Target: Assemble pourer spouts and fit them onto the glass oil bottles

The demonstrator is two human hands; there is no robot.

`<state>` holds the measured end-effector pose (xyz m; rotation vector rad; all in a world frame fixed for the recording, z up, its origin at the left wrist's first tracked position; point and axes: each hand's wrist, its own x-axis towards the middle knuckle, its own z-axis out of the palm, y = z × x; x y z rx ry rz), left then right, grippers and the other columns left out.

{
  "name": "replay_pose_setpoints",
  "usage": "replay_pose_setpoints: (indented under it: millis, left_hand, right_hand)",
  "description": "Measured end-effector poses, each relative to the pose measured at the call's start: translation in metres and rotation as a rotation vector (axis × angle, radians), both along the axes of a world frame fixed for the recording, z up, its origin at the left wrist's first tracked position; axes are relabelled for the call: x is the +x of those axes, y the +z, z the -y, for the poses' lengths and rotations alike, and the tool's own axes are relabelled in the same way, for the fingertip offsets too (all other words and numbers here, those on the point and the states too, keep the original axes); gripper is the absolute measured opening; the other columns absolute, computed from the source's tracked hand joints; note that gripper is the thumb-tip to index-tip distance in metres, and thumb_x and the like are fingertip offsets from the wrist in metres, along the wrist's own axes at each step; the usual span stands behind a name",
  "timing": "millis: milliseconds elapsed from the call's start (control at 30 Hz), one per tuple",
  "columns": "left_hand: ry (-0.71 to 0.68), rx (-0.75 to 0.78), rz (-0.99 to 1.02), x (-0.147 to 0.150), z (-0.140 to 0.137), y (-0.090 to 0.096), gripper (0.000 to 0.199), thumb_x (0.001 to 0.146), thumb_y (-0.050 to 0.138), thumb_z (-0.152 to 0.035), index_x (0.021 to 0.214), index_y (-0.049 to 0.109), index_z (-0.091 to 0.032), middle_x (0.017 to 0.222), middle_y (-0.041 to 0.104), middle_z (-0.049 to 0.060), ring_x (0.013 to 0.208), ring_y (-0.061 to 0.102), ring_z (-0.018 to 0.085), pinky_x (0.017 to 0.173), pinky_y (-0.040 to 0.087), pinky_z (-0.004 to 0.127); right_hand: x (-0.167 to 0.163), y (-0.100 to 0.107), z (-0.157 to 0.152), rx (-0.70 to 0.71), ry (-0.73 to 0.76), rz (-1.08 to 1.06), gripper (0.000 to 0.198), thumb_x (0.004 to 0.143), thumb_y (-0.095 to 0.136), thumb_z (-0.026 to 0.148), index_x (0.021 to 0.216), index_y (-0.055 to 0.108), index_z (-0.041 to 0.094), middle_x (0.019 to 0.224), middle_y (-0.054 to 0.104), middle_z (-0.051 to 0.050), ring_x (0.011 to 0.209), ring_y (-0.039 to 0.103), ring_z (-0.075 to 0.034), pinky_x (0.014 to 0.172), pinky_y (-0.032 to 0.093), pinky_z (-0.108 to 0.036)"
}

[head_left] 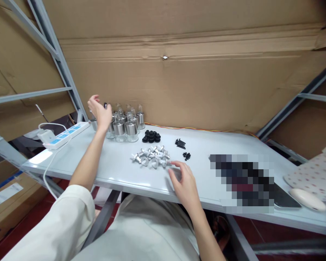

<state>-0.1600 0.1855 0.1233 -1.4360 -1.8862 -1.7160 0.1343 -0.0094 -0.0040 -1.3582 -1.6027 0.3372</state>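
My left hand (pixel 100 113) is over the left end of a group of glass jars with silver metal collars (pixel 131 128). Its fingers are curled, and a small dark piece (pixel 105 105) shows by the thumb; the rest of what it holds is hidden. At the table's front, my right hand (pixel 185 183) has thumb and forefinger apart, with nothing between them. Its forefinger is close to a pile of silver-and-white stemmed parts (pixel 154 161); whether it touches one, I cannot tell. Black round caps (pixel 151 136) are clustered behind the pile.
Right of the caps lie thin black rods (pixel 180 143) and tiny black pieces (pixel 187 156). A white power strip (pixel 67 135) with a cable is at the left edge. A blurred patch, a phone (pixel 285 197) and a pale oval object (pixel 308 199) occupy the right. Cardboard (pixel 192 87) stands behind.
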Motion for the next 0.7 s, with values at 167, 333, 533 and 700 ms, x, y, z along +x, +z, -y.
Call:
replay_pose_setpoints:
  millis: [167, 333, 533, 700]
  left_hand:
    - [-0.1, -0.25, 0.057, -0.045, -0.011, -0.024, 0.043, 0.072, 0.067, -0.015, 0.107, 0.044, -0.011, 0.11, 0.056, 0.014, 0.104, 0.056, 0.023, 0.097, 0.041, 0.039]
    - [-0.162, -0.395, -0.038, -0.043, -0.015, -0.036, 0.023, 0.081, 0.056, -0.025, 0.102, 0.052, -0.015, 0.107, 0.066, 0.012, 0.107, 0.059, 0.027, 0.097, 0.042, 0.042]
    - [-0.027, -0.234, -0.126, -0.025, 0.021, -0.019, 0.028, 0.086, 0.05, -0.029, 0.11, 0.05, -0.015, 0.114, 0.062, 0.016, 0.117, 0.052, 0.034, 0.101, 0.035, 0.054]
    - [-0.034, 0.106, -0.06, 0.001, 0.076, 0.014, 0.024, 0.087, 0.05, -0.029, 0.108, 0.05, -0.018, 0.106, 0.061, 0.009, 0.11, 0.053, 0.027, 0.102, 0.035, 0.048]
  right_hand:
    - [-0.001, -0.001, 0.0, -0.05, -0.015, -0.021, 0.024, 0.085, 0.048, 0.032, 0.103, 0.058, 0.019, 0.105, 0.066, -0.011, 0.1, 0.059, -0.026, 0.088, 0.046, -0.043]
    - [-0.001, 0.0, 0.001, -0.033, 0.006, -0.014, 0.022, 0.085, 0.048, 0.03, 0.101, 0.058, 0.019, 0.104, 0.066, -0.01, 0.101, 0.059, -0.026, 0.089, 0.046, -0.043]
    - [-0.002, 0.003, 0.001, -0.087, 0.001, -0.031, 0.024, 0.084, 0.047, 0.032, 0.101, 0.058, 0.019, 0.104, 0.067, -0.011, 0.099, 0.061, -0.026, 0.088, 0.047, -0.043]
    - [-0.002, 0.003, 0.001, -0.089, 0.024, -0.009, 0.023, 0.082, 0.044, 0.025, 0.1, 0.058, 0.02, 0.104, 0.069, -0.009, 0.099, 0.063, -0.025, 0.09, 0.046, -0.044]
